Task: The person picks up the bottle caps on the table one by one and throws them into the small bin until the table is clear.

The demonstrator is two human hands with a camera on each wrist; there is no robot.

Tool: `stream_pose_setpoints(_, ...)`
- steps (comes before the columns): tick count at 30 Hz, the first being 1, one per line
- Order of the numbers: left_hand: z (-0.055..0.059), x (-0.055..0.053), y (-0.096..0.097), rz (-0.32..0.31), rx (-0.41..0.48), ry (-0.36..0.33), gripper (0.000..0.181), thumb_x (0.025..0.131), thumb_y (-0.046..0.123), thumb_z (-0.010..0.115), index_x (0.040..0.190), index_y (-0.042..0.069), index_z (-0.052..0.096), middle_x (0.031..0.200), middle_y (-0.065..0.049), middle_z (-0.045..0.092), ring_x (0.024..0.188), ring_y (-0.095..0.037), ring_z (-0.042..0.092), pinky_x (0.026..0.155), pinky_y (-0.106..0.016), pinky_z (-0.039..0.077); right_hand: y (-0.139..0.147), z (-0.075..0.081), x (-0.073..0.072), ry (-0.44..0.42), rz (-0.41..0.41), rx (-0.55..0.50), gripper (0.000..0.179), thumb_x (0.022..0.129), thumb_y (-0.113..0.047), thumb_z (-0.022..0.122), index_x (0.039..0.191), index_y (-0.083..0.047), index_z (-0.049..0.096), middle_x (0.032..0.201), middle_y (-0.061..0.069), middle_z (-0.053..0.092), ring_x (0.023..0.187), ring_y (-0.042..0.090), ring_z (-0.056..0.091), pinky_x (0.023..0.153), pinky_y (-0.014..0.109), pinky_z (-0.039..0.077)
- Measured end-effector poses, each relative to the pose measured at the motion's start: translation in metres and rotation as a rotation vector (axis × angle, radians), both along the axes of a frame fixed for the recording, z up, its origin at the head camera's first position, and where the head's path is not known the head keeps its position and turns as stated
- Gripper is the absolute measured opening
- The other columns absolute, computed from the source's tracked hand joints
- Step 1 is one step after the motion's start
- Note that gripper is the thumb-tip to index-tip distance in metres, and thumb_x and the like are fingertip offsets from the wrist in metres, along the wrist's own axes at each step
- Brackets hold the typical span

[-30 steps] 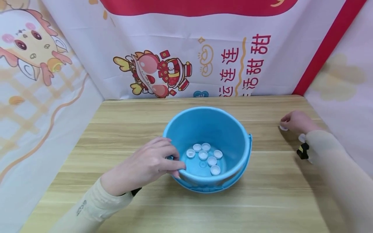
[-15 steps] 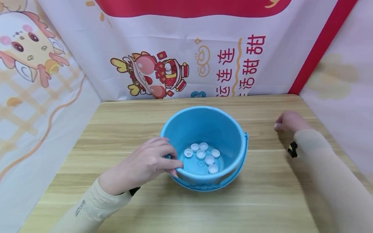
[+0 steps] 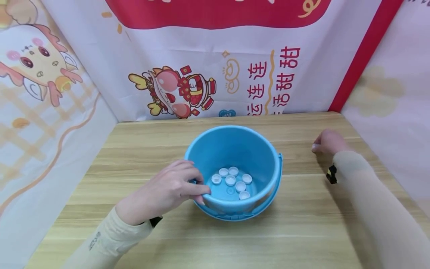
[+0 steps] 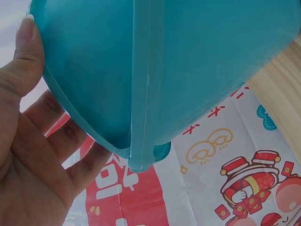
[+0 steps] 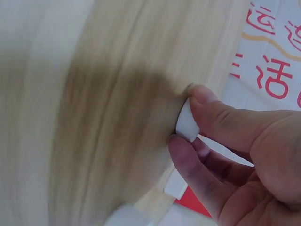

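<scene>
A blue bucket (image 3: 235, 145) stands on the wooden table, with several white bottle caps (image 3: 230, 181) lying on its floor. My left hand (image 3: 171, 185) grips its near-left rim, thumb on one side and fingers on the other; the left wrist view shows the thumb (image 4: 26, 44) on the rim beside the bucket's handle (image 4: 146, 84). To the right of the bucket, my right hand (image 3: 330, 142) pinches one white bottle cap (image 5: 188, 121) between thumb and fingertips. That cap is tilted on edge, close over the table, and mostly covered by the fingers in the head view.
A blurred white round thing (image 5: 128, 216) shows at the bottom of the right wrist view. The wooden table (image 3: 302, 209) ends against a printed cloth (image 3: 188, 41) at the back, with cloth walls at left and right.
My right hand has taken hold of the cap that lay under its fingertips and shifted slightly left with it. My left hand stays on the bucket rim. The head view has shifted a little.
</scene>
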State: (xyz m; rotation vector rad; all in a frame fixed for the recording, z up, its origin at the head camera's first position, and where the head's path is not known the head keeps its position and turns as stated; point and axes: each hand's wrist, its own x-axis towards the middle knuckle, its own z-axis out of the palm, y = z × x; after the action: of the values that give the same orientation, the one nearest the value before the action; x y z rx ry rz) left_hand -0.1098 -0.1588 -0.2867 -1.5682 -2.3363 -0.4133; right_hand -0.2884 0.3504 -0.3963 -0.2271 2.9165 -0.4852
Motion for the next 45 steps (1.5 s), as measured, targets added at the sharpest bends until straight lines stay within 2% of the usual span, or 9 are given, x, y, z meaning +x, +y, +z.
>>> stream_pose_setpoints(4, -0.001, 0.001, 0.000, 0.001, 0.000, 0.005, 0.028, 0.076, 0.029, 0.082, 0.103, 0.020, 0.078, 0.092, 0.000, 0.066, 0.089, -0.019, 0.058, 0.082, -0.038, 0.052, -0.010, -0.003, 0.003, -0.009, -0.008, -0.047, 0.034, 0.091, -0.018, 0.070, 0.109, 0.010, 0.069, 0.105, 0.026, 0.068, 0.096, 0.039, 0.061, 0.089, 0.057, 0.045)
stream_pose_setpoints(8, -0.001, 0.002, 0.000, -0.004, 0.001, 0.008, 0.028, 0.076, 0.029, 0.083, 0.102, 0.021, 0.078, 0.091, 0.000, 0.065, 0.089, -0.019, 0.057, 0.082, -0.037, 0.052, -0.024, -0.001, 0.007, -0.102, -0.047, -0.140, 0.046, 0.095, -0.027, 0.066, 0.126, 0.006, 0.062, 0.119, 0.027, 0.062, 0.105, 0.040, 0.057, 0.092, 0.059, 0.044)
stream_pose_setpoints(11, 0.000, 0.003, 0.000, -0.009, 0.008, 0.015, 0.028, 0.076, 0.030, 0.082, 0.103, 0.021, 0.078, 0.091, 0.000, 0.065, 0.089, -0.019, 0.057, 0.082, -0.037, 0.051, -0.035, 0.007, 0.009, -0.144, -0.064, -0.200, 0.051, 0.096, -0.033, 0.064, 0.135, 0.000, 0.057, 0.126, 0.026, 0.058, 0.109, 0.039, 0.053, 0.091, 0.057, 0.046)
stream_pose_setpoints(16, 0.001, 0.004, -0.001, -0.001, 0.015, 0.015, 0.029, 0.075, 0.030, 0.083, 0.103, 0.020, 0.079, 0.090, 0.000, 0.065, 0.088, -0.019, 0.056, 0.081, -0.036, 0.051, -0.052, 0.031, 0.010, -0.069, -0.053, -0.283, 0.060, 0.094, -0.045, 0.066, 0.139, -0.006, 0.056, 0.130, 0.023, 0.056, 0.114, 0.039, 0.052, 0.091, 0.057, 0.046)
stream_pose_setpoints(20, 0.000, 0.004, -0.001, 0.007, 0.011, 0.005, 0.029, 0.076, 0.030, 0.082, 0.103, 0.020, 0.079, 0.091, 0.000, 0.066, 0.088, -0.019, 0.056, 0.080, -0.036, 0.051, -0.062, 0.048, 0.014, -0.017, -0.076, -0.407, 0.071, 0.088, -0.056, 0.069, 0.139, -0.008, 0.056, 0.131, 0.020, 0.057, 0.114, 0.037, 0.055, 0.093, 0.055, 0.047)
stream_pose_setpoints(27, 0.001, 0.004, -0.002, 0.016, 0.003, -0.010, 0.026, 0.079, 0.031, 0.080, 0.102, 0.020, 0.079, 0.091, 0.000, 0.065, 0.088, -0.019, 0.056, 0.082, -0.035, 0.051, -0.084, 0.083, 0.034, 0.024, -0.145, -0.614, 0.075, 0.082, -0.060, 0.072, 0.142, -0.019, 0.055, 0.142, 0.011, 0.052, 0.129, 0.036, 0.041, 0.098, 0.062, 0.041)
stream_pose_setpoints(31, 0.001, 0.003, -0.002, 0.012, 0.004, -0.005, 0.026, 0.078, 0.031, 0.080, 0.102, 0.020, 0.079, 0.090, 0.000, 0.065, 0.087, -0.018, 0.056, 0.080, -0.035, 0.051, -0.101, 0.106, 0.050, 0.053, -0.114, -0.659, 0.071, 0.082, -0.059, 0.071, 0.142, -0.024, 0.056, 0.142, 0.006, 0.052, 0.127, 0.031, 0.043, 0.098, 0.057, 0.044)
stream_pose_setpoints(38, 0.001, 0.001, -0.001, 0.006, 0.003, 0.001, 0.028, 0.077, 0.031, 0.081, 0.102, 0.020, 0.079, 0.090, 0.000, 0.065, 0.087, -0.018, 0.056, 0.079, -0.034, 0.051, -0.134, 0.147, 0.076, 0.123, -0.009, -0.696, 0.057, 0.085, -0.050, 0.075, 0.135, -0.026, 0.063, 0.132, 0.001, 0.058, 0.111, 0.025, 0.053, 0.082, 0.029, 0.053)
stream_pose_setpoints(45, 0.001, 0.000, -0.001, 0.004, -0.009, -0.003, 0.030, 0.077, 0.030, 0.082, 0.105, 0.020, 0.079, 0.091, 0.000, 0.067, 0.088, -0.018, 0.057, 0.081, -0.036, 0.052, -0.168, 0.180, 0.096, 0.167, 0.143, -0.694, 0.048, 0.087, -0.040, 0.077, 0.131, -0.025, 0.066, 0.114, 0.003, 0.066, 0.097, 0.027, 0.059, 0.075, 0.028, 0.056)
